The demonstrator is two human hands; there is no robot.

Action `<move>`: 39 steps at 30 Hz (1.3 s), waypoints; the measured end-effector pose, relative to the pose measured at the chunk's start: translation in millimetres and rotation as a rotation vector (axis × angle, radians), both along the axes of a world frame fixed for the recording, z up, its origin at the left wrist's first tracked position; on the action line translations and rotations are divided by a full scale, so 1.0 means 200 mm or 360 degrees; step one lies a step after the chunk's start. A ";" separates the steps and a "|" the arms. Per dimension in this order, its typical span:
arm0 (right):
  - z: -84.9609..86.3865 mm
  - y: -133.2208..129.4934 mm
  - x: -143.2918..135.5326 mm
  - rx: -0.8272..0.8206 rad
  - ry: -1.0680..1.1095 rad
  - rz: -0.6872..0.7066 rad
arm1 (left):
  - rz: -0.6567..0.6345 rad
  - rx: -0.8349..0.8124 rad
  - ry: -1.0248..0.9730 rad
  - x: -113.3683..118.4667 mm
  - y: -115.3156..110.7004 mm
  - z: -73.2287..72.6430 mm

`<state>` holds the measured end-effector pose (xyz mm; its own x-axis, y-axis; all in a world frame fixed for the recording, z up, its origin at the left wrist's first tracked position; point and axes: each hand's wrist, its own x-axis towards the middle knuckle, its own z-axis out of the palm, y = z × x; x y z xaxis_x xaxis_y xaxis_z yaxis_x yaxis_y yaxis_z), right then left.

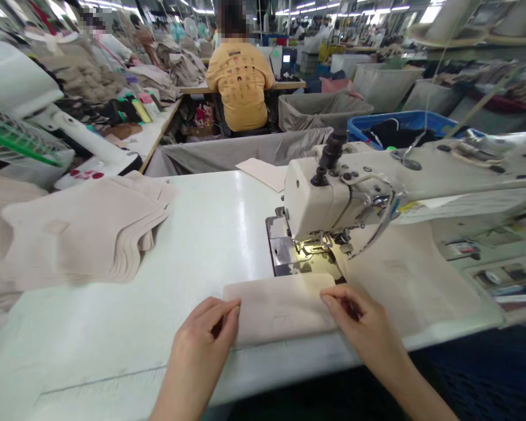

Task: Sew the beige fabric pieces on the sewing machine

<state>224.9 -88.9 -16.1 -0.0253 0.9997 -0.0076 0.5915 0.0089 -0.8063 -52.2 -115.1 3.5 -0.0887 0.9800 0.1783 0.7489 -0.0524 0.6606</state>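
A beige fabric piece (283, 310), roughly rectangular, lies flat at the front of the sewing machine (315, 199). My left hand (206, 336) pinches its left edge between thumb and forefinger. At the right edge, my right hand (363, 318) pinches the same piece near its upper corner. The fabric's far edge is just in front of the metal needle plate (284, 251), under the lit machine head. Another beige fabric piece (403, 275) spreads over the table to the right, partly behind my right hand.
A stack of beige cut pieces (83, 228) sits at the left of the white table (193, 234). A loose beige piece (265, 172) lies behind the machine head. A fan (21, 111) stands at upper left. Beyond are a grey cloth bin (228, 152), a blue tub (359, 126) and a seated person (241, 82).
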 end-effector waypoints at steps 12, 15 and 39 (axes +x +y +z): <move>0.00 0.02 -0.01 -0.0003 -0.0023 0.0014 | -0.0040 -0.0097 0.0125 -0.04 -0.02 -0.04; 0.00 0.02 -0.01 -0.0010 -0.0023 0.0013 | -0.0033 -0.0073 0.0123 -0.04 -0.01 -0.03; 0.01 0.07 0.05 0.0778 -0.0892 0.0583 | -0.0471 -0.0183 0.1361 0.10 0.30 0.13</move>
<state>234.0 -75.8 -14.0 -0.4719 0.8225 0.3175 0.7960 0.5523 -0.2476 -32.3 -55.0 29.7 0.2864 0.9575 -0.0325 0.9522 -0.2883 -0.1007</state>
